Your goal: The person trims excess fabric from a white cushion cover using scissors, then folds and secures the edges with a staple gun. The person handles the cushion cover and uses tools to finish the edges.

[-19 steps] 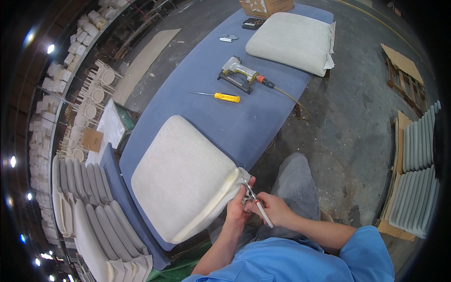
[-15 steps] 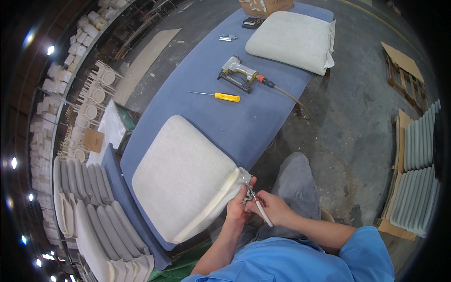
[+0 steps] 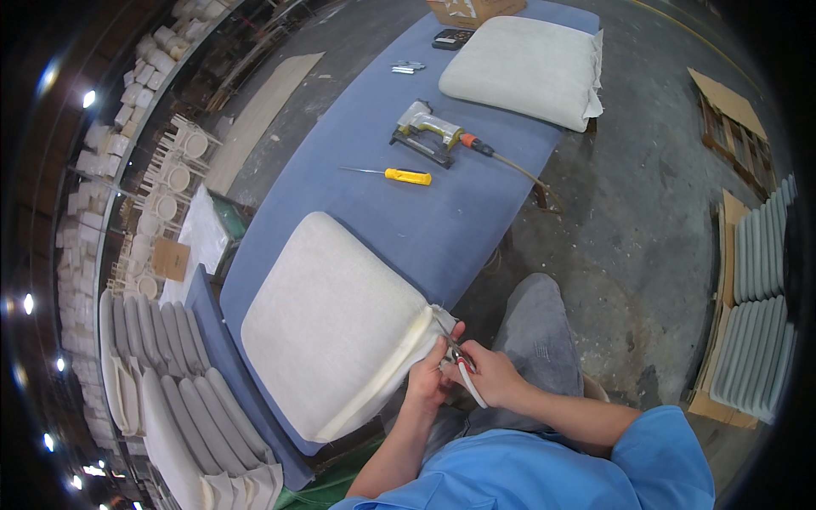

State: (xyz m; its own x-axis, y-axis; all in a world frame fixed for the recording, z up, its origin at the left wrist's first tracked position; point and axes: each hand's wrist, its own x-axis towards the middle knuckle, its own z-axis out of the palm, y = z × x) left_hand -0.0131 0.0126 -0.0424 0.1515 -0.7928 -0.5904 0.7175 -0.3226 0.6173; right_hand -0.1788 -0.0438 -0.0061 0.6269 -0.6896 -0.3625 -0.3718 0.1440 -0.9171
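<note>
A cream fabric-covered seat cushion (image 3: 340,310) lies on the blue padded table (image 3: 323,153), its near right corner towards me. Loose cloth and a strip of pale foam show along its near edge. My left hand (image 3: 429,378) pinches the loose cloth at that corner between thumb and fingers. In my right hand (image 3: 493,374) is a pair of scissors (image 3: 466,374) with white and red handles. Their blades point at the pinched cloth, close to my left fingertips; whether they are touching it is hard to make out.
A yellow-handled screwdriver (image 3: 408,176) and a staple gun (image 3: 425,134) with its hose lie beyond the cushion. Farther off are a second cushion (image 3: 523,68), small metal pieces (image 3: 406,67) and a cardboard box (image 3: 476,10). Grey cushions (image 3: 204,416) are stacked at left, more (image 3: 752,348) at right.
The scissors have turned slightly in my right hand, their handles shifting a little left. My left hand keeps its pinch on the cloth, and the cushion stays in place.
</note>
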